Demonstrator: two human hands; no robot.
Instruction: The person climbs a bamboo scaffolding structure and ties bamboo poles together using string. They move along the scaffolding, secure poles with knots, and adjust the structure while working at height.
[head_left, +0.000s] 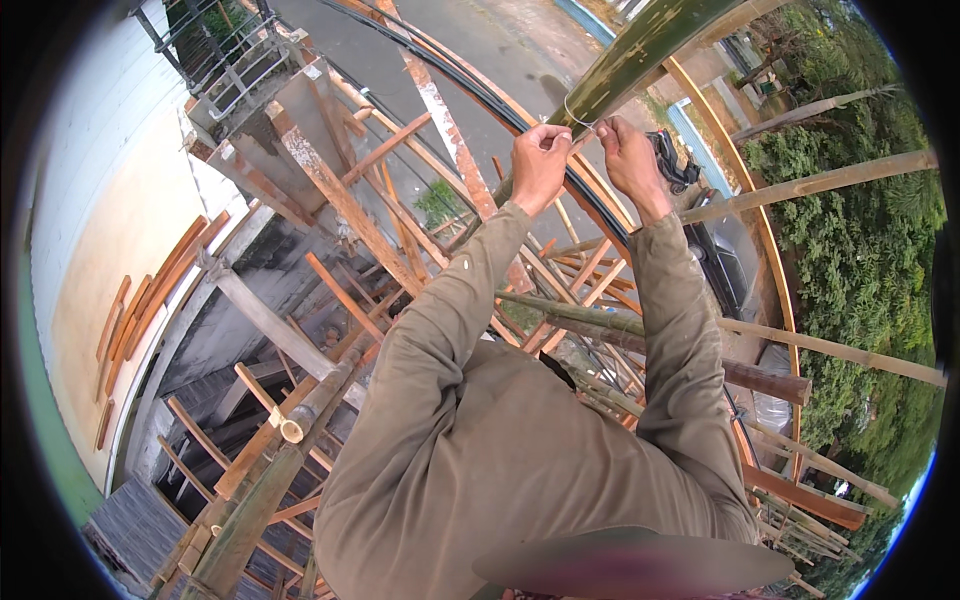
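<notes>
Hands apart, small gap. Right hand (632, 165) was pinched on the thin tie (568, 106), which looped against the green bamboo pole (648, 62). Left hand (541, 168) was curled to a pinch beside it; couldn't tell if it gripped strand. Black cables (478, 88) crowded the left wrist; open room lay over the road (505, 45).

Wire (569, 106) around bamboo pole (640, 62), at fingers (548, 132) — cables (490, 100) below; trees (850, 270) right — motorbike (676, 162), probably, between.
</notes>
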